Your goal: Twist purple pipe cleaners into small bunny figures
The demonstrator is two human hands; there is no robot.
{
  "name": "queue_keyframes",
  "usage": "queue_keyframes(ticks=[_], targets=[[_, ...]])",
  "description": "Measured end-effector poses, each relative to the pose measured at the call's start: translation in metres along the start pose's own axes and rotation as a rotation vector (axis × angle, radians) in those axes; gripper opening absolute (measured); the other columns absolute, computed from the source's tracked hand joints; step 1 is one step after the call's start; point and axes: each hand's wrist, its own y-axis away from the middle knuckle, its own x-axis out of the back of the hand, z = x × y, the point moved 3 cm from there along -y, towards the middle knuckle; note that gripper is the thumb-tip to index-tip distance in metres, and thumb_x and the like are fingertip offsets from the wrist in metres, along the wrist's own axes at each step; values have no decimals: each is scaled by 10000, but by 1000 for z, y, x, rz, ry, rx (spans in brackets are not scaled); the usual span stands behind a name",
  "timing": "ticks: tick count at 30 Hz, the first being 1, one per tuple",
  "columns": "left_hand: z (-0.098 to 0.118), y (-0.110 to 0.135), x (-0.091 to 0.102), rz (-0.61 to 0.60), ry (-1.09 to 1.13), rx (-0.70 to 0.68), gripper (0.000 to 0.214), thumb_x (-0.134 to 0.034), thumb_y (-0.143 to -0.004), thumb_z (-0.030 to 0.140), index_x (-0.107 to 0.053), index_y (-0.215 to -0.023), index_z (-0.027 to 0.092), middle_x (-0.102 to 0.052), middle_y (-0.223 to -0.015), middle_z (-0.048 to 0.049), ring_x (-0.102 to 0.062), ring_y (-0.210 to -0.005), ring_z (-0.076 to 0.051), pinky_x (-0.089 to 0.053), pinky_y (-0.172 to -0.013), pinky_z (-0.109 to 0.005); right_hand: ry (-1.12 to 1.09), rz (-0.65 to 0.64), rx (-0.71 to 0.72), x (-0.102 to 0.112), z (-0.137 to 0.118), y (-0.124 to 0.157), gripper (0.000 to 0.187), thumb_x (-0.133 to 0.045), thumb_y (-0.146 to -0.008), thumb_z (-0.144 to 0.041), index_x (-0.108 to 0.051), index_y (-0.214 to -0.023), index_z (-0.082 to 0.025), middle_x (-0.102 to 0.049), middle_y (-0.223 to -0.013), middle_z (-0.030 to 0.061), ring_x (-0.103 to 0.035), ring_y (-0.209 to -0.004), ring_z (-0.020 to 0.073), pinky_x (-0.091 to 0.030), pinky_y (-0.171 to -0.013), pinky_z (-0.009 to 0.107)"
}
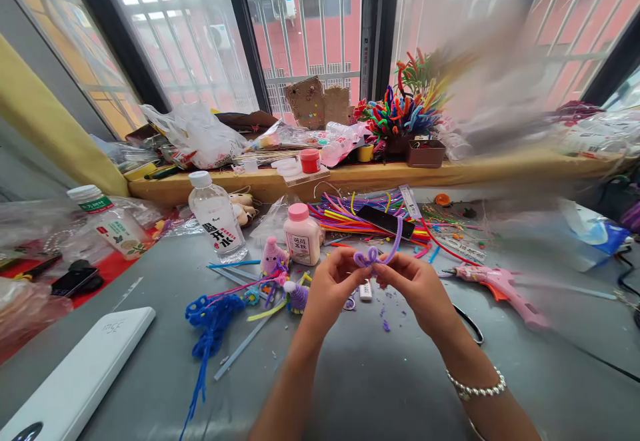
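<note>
Both my hands are raised over the grey table (360, 374) and pinch a purple pipe cleaner (376, 249) bent into small loops. My left hand (333, 288) grips the loops from the left, fingers closed. My right hand (413, 284) pinches the right side, where a free end curves up and away; a beaded bracelet (477, 388) is on that wrist. Small purple fuzz bits (385, 324) lie on the table below the hands.
A pink glue gun (500, 284) lies to the right and scissors (470, 324) are beside my right wrist. A pile of coloured pipe cleaners (350, 218) with a phone (385, 221) sits behind. Blue pipe cleaners (213, 321), a pink-capped bottle (301, 234), a water bottle (217, 218) and a white box (80, 374) lie left.
</note>
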Motion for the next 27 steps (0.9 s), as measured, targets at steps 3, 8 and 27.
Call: queue_keyframes(ticks=[3, 8, 27], targets=[[-1, 0, 0, 26, -1, 20, 219, -676, -655, 276, -581, -816, 164, -622, -679, 7, -585, -634, -114, -450, -589, -220, -8, -9, -9, 0, -2, 1, 206, -684, -660, -335, -655, -778, -169, -634, -663, -1, -553, -608, 115, -442, -583, 236], [-2, -2, 2, 54, -66, 12, 241, -685, -634, 292, -585, -813, 164, -594, -609, 20, -576, -574, -114, -422, -511, -202, 3, 28, 29, -1, -2, 1, 236, -699, -639, -340, -649, -788, -163, -640, -675, 12, -564, -609, 128, -456, -590, 256], [-6, -2, 0, 28, -121, 39, 232, -646, -668, 341, -618, -798, 151, -562, -623, 11, -448, -515, -76, -328, -484, -198, 32, 13, -70, 3, 3, 0, 255, -699, -620, -335, -616, -777, -152, -626, -660, 17, -567, -594, 138, -465, -595, 277]])
